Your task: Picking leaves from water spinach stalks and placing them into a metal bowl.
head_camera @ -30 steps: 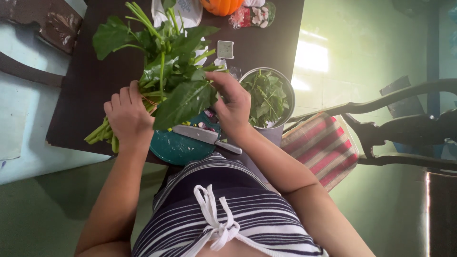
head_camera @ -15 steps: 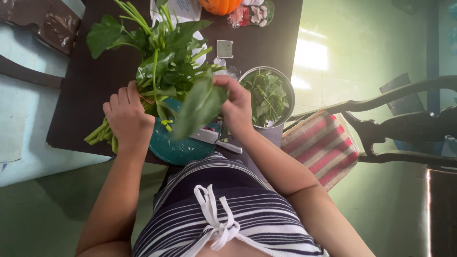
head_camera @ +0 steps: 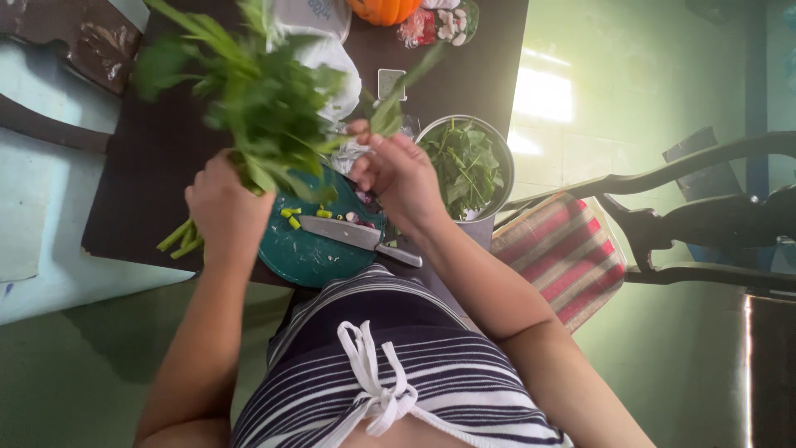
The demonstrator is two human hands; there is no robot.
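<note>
My left hand grips a bunch of leafy greens by the stems, which stick out below my fist; the bunch is blurred. My right hand pinches a single green leaf next to the bunch, between it and a metal bowl that holds picked leaves. Under both hands lies a round teal cutting board with a knife and small cut stem bits on it.
The dark table also carries an orange pumpkin, a packet of garlic, a white bag and a small square item. A striped cloth lies on a dark wooden chair to the right.
The big leaf has come off the bunch. My right hand moved up and left holding a leaf. The left hand tilted the bunch up and left, now blurred.
</note>
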